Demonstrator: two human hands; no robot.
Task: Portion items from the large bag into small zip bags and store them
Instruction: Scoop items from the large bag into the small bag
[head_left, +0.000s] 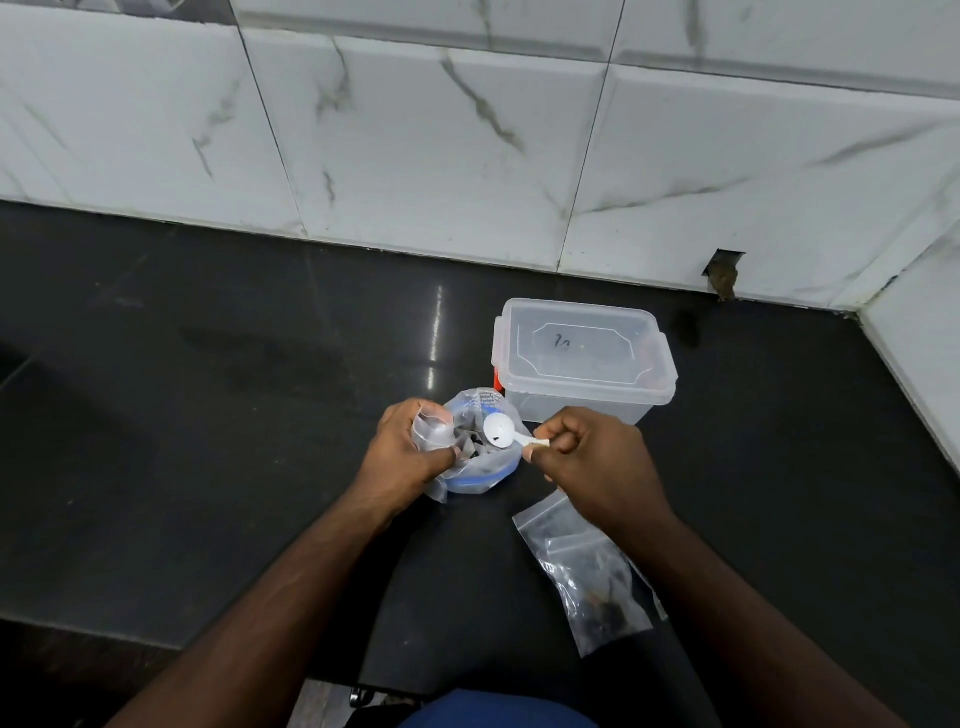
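- The large bag (480, 467), clear plastic with a blue zip rim and some printed text near its far edge, sits open on the dark surface (208, 415), just in front of a clear plastic box. Dark bits show inside its mouth.
- A small zip bag (434, 428), clear and crumpled, is held over the left side of the large bag's mouth.
- The left hand (410, 452) has its fingers curled round that small zip bag, thumb towards the person; whether it also grips the large bag's edge I cannot tell.
- A white plastic spoon (501, 430) hangs over the large bag's opening, its bowl turned up and carrying a small dark speck near the handle end.
- The right hand (592, 457) pinches the spoon's handle between thumb and curled fingers, just right of the large bag.
- A filled small bag (592, 577), clear with dark contents, lies flat on the surface near the right forearm, apart from the large bag.
- The clear plastic box (584, 358), with its lid on and clip tabs at the sides, stands just behind the large bag; something red shows at its left corner.
- White marble-patterned wall tiles (467, 130) rise behind the surface.
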